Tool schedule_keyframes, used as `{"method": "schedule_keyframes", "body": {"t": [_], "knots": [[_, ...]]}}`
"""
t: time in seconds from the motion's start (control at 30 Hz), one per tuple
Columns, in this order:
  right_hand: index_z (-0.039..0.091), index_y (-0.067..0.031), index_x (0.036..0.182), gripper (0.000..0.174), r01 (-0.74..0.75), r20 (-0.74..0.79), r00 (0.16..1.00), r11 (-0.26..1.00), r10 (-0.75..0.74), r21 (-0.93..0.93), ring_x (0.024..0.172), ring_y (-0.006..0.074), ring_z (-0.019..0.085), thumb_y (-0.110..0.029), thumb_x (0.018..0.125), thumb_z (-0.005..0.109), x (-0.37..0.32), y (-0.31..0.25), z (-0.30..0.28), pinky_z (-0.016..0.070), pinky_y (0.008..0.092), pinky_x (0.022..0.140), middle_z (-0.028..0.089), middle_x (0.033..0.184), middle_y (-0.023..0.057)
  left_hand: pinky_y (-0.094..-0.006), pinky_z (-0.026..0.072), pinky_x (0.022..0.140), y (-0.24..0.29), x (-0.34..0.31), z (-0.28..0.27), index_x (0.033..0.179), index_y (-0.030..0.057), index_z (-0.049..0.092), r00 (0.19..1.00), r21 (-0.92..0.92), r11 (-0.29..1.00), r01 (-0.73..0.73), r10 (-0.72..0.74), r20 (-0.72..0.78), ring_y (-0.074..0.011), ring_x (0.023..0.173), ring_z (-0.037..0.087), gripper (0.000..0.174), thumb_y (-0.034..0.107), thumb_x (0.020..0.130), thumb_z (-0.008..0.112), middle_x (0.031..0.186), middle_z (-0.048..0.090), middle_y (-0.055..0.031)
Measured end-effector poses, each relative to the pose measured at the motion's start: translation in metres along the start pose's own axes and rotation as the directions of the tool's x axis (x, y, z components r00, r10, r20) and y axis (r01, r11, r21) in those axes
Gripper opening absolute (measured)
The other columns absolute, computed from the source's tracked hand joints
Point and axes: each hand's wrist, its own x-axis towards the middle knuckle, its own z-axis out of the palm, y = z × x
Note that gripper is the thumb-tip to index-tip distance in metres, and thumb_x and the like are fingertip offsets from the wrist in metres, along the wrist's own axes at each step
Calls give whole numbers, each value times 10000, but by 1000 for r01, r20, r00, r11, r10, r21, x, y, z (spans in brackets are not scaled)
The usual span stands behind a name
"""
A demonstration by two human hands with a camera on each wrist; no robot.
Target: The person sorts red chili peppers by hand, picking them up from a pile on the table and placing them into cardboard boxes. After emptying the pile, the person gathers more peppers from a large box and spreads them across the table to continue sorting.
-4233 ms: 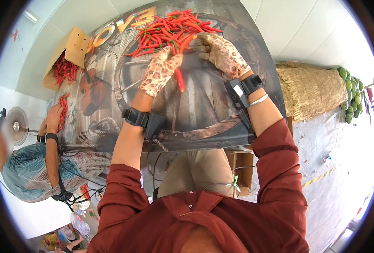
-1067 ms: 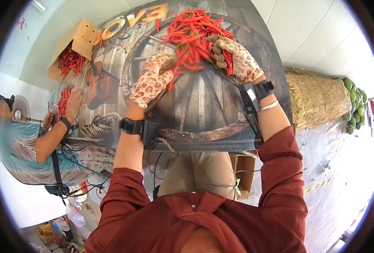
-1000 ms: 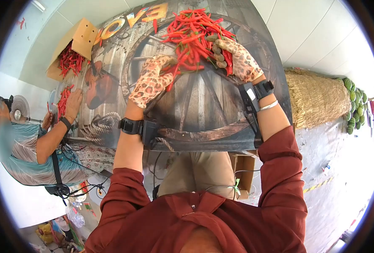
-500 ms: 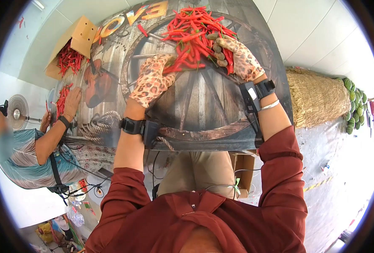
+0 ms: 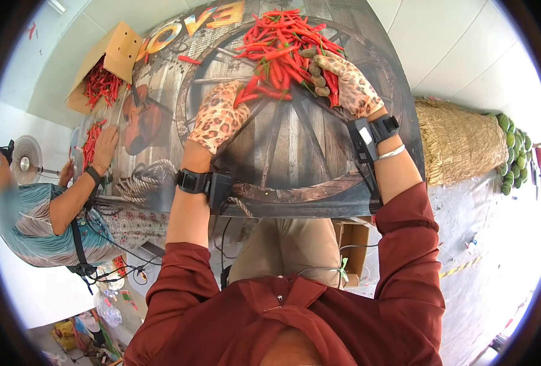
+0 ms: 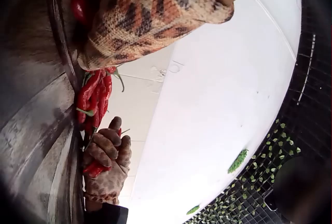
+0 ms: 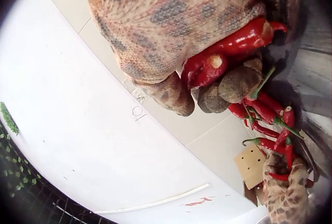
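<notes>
My gloved right grip (image 5: 351, 86) is curled round a few red chillies (image 7: 236, 42); my left grip (image 5: 218, 116) holds others (image 5: 241, 97) by its fingertips. The chilli heap (image 5: 285, 38) lies on the worktop (image 5: 285, 149) ahead, its near end between both. One loose-tipped chilli (image 5: 275, 94) there runs crosswise, long axis side to side, nearer my left.

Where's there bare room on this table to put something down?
The widest bare patch of table lies between the left hand, the right hand and the near edge. A smaller one lies between the printed violin and the left hand. It's crowded under the far chili pile and at the left end, around the cardboard box and smaller chili heap.
</notes>
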Motion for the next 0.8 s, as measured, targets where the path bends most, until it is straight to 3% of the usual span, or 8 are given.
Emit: {"method": "schedule_keyframes", "body": {"t": [0.23,0.33,0.4,0.5,0.57,0.63,0.67,0.8], "knots": [[493,10,1253,356,-19,16,1000,999,19,38,614,68,555,-156,940,532,0,-1,0,456,207,518,610,833,10,-390,425,957,-5,2,8,1210,37,534,999,-1,999,40,-40,-2,-357,1133,522,425,190,814,573,1214,550,-212],[494,10,1250,355,-21,0,1000,999,21,31,601,72,547,-158,940,533,0,0,1,455,209,516,603,826,8,-392,433,922,-16,6,10,1209,26,528,994,22,999,34,-32,-106,-360,1081,546,418,174,821,571,1171,566,-225],[495,10,1248,354,-13,-7,1000,999,14,30,599,74,543,-159,939,534,0,0,1,454,209,515,600,823,8,-399,438,872,-24,11,1,1203,12,527,973,-86,988,127,-140,-181,-365,1009,562,404,151,827,568,1104,581,-237],[498,9,1244,350,-21,1,1000,999,21,27,597,76,540,-160,939,532,0,1,0,453,205,517,596,823,9,-429,429,890,-57,17,-1,1149,36,570,918,-68,985,160,-174,-357,-382,998,556,354,161,819,578,1056,582,-215],[500,7,1240,346,-23,12,1000,999,22,49,596,79,537,-157,937,530,1,2,-2,453,199,511,595,826,10,-430,421,921,-79,18,-1,1168,42,569,890,-91,972,218,-236,-391,-382,1051,536,361,163,828,551,1085,574,-232],[501,7,1238,342,-20,-10,1000,1000,20,21,591,78,536,-153,936,531,0,-1,0,455,198,507,596,823,8,-424,393,977,-107,22,1,1220,52,549,827,123,953,277,-171,-536,-390,1125,497,403,152,831,523,1162,548,-256],[502,6,1235,339,-20,-30,999,1000,20,-4,585,76,535,-148,934,531,0,-1,2,456,197,502,596,820,7,-416,357,1027,-122,23,3,1267,64,524,834,135,967,218,-113,-540,-399,1177,463,448,157,830,497,1237,507,-277],[507,6,1222,330,2,-2,1000,1000,-2,25,574,72,533,-149,932,534,-1,0,6,458,198,497,598,816,3,-412,342,1043,-132,27,0,1274,66,522,902,275,931,242,-111,-418,-399,1203,444,462,164,825,481,1271,494,-263]]}}
